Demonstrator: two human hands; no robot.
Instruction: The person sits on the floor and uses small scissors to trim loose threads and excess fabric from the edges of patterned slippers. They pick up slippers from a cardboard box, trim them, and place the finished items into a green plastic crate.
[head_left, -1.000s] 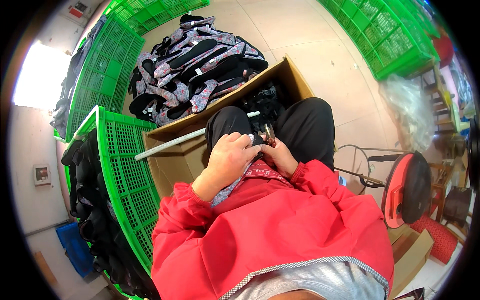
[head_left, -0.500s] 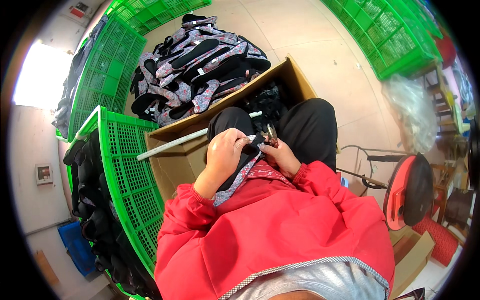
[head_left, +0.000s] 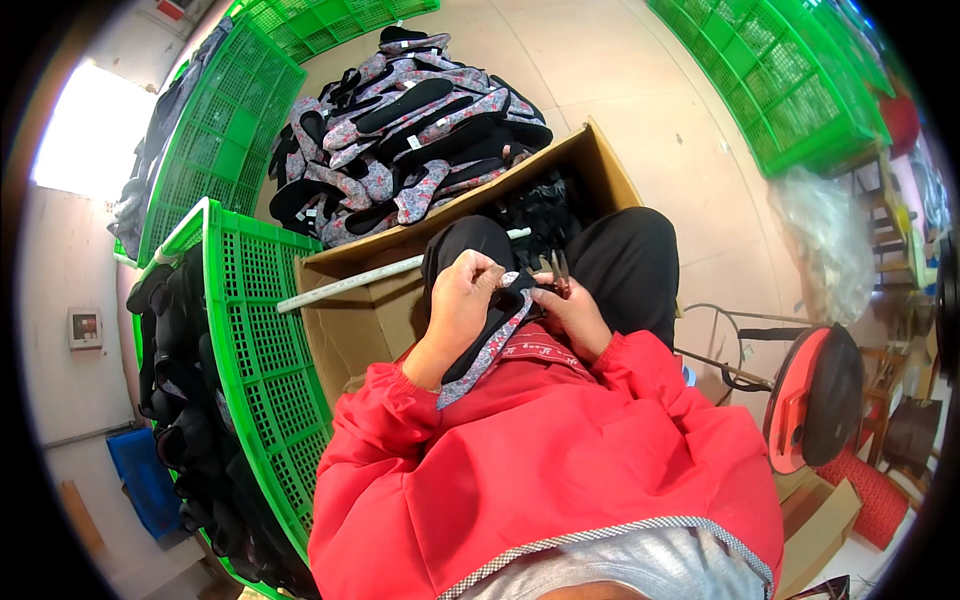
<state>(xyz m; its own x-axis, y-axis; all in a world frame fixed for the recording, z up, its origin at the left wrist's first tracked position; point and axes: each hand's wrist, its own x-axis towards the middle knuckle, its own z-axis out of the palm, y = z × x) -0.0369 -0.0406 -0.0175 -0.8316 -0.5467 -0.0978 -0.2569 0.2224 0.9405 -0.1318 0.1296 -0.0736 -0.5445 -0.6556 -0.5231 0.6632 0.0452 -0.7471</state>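
Observation:
Over my lap, my left hand (head_left: 461,302) is closed on the upper end of a floral-print slipper (head_left: 486,352) with a black sole and lining. My right hand (head_left: 578,314) is wrapped round a small pair of thread snips (head_left: 561,266), whose metal blades point up and look apart. The thumb of that hand also rests by the slipper's upper end. Fingers hide part of that end, and I cannot make out any thread there.
A cardboard box (head_left: 325,340) with black bits inside stands before my knees, a white rod (head_left: 350,284) across it. Beyond lies a heap of floral slippers (head_left: 400,130). Green crates (head_left: 265,370) stand at the left, one filled with black items; a round-seated red stool (head_left: 800,400) is at the right.
The snips have turned more upright and their blades show further apart. Both hands keep hold of the slipper's upper end, and the whole view has shifted slightly.

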